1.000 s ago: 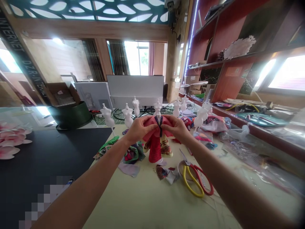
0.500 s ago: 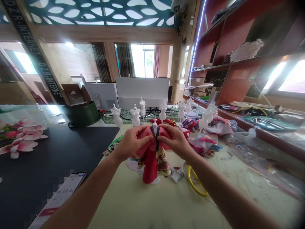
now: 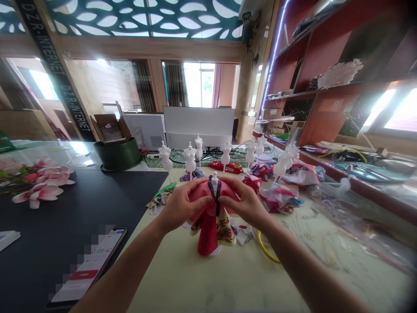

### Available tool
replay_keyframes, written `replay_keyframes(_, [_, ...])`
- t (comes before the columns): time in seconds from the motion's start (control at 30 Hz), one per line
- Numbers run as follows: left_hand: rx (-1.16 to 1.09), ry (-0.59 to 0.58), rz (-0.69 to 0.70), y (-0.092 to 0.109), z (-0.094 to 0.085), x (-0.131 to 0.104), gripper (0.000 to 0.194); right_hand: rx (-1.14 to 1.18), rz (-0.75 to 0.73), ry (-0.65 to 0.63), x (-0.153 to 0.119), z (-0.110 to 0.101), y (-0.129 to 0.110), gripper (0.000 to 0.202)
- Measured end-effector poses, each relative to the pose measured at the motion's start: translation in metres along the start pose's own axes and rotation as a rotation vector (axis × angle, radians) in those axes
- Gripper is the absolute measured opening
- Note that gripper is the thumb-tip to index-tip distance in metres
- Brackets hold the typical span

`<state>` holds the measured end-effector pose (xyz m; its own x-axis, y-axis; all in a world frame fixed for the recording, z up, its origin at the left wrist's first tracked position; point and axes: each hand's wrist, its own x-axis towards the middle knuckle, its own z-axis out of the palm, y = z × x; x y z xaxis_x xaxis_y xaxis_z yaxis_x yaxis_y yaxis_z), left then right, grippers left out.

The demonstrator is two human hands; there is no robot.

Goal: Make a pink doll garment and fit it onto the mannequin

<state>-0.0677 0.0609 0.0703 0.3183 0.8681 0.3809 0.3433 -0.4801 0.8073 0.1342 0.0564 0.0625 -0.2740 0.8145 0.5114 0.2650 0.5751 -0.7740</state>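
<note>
A small white mannequin [image 3: 215, 184] stands on the pale table in front of me, wearing a pink doll jacket [image 3: 199, 192] with a dark patterned collar. Below the jacket hang a red panel [image 3: 207, 234] and a cream-and-brown printed skirt [image 3: 224, 230]. My left hand [image 3: 182, 203] grips the jacket's left side, thumb beside the collar and fingers behind the shoulder. On the opposite side my right hand [image 3: 245, 199] pinches the jacket in the same way, its thumb at the collar edge. Both hands are closed on the cloth, and their fingertips are partly hidden behind it.
Several bare white mannequins [image 3: 190, 157] stand in a row behind. Piles of coloured doll clothes [image 3: 278, 195] lie at the right, and a green garment [image 3: 164, 194] at the left. A yellow ring [image 3: 265, 248] lies beside my right forearm. A phone [image 3: 94, 265] rests on the black surface.
The view has turned slightly left, so the scene sits further right. Both hands keep hold of the jacket, and its collar looks a little wider apart at the neck.
</note>
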Motion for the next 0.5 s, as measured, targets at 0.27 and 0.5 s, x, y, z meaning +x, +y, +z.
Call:
replay_keyframes(0.27, [0.002,-0.032,0.008,0.001,-0.005,-0.007,0.056,-0.071,-0.004,-0.022,-0.012,-0.006,0.003,0.049])
replay_keyframes(0.5, [-0.013,-0.04,-0.007,0.0,-0.008,-0.017,0.058,-0.209,-0.096,0.079,-0.026,-0.003,0.0,0.044])
